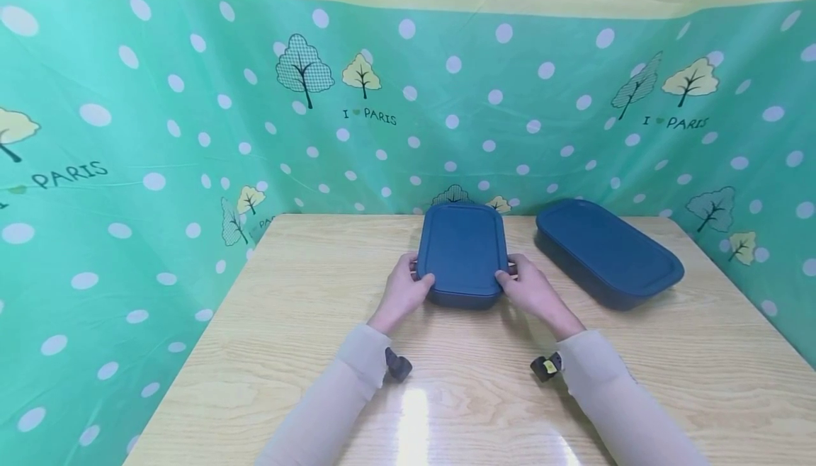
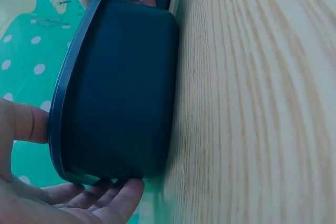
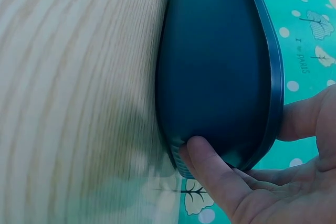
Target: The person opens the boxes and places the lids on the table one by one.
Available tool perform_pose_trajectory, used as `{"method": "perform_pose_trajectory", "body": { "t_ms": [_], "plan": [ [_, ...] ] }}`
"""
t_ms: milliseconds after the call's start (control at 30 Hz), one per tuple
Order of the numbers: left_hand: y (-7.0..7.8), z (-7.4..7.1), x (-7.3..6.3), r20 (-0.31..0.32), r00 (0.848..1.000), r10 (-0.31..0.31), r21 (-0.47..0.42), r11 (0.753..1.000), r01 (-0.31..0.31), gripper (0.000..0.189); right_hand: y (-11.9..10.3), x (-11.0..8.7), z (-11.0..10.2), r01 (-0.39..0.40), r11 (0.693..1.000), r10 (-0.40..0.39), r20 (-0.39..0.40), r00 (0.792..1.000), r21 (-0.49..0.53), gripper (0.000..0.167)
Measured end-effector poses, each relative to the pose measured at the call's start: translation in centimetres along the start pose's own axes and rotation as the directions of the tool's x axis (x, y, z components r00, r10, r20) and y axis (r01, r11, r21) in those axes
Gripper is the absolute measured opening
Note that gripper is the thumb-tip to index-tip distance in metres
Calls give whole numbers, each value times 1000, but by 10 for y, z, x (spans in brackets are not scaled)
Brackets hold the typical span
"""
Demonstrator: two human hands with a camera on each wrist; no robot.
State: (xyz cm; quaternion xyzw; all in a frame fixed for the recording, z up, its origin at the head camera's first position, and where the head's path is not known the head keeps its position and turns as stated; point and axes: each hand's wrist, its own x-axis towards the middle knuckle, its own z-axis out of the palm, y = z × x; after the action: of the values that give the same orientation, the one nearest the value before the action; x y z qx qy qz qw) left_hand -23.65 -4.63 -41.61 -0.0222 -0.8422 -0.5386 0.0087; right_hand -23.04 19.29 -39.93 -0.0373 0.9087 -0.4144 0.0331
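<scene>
1. Blue box [image 1: 464, 250], lidded, btwn L grip [image 1: 403, 287] & R grip [image 1: 533, 287], both clamped on it; on/just above tabletop [image 1: 306, 275].
2. Grasp done; release not yet.
3. Bigger box [image 1: 608, 245], rt of R grip: untouched.

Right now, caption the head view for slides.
Left hand and right hand grip a blue container beside a longer container.

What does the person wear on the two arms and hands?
The left sleeve and right sleeve look pale and long. The left wrist device is black; the right wrist device is black with a yellow patch. Left hand and right hand wear no gloves.
</scene>
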Motion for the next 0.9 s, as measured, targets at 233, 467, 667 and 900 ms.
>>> {"method": "perform_pose_trajectory", "body": {
  "t_ms": [233, 467, 667, 900],
  "plan": [
    [-1, -1, -1, -5, 1000, -3, 0, 1000, 3, 53, 1, 0, 2, -4, 1000, 4, -5, 1000, -4, 51],
    [-1, -3, -2, -8, 1000, -11, 6, 1000, 11, 54, 0, 1, 4, -9, 1000, 9, -2, 1000, -12, 52],
    [-3, -4, -1, -12, 1000, -4, 18, 1000, 4, 53, -3, 2, 4, -6, 1000, 6, 1, 1000, -16, 52],
    [-4, -5, -2, -8, 1000, 0, 16, 1000, 0, 53, -4, 2, 6, -15, 1000, 15, 7, 1000, -12, 53]
  ]
}}
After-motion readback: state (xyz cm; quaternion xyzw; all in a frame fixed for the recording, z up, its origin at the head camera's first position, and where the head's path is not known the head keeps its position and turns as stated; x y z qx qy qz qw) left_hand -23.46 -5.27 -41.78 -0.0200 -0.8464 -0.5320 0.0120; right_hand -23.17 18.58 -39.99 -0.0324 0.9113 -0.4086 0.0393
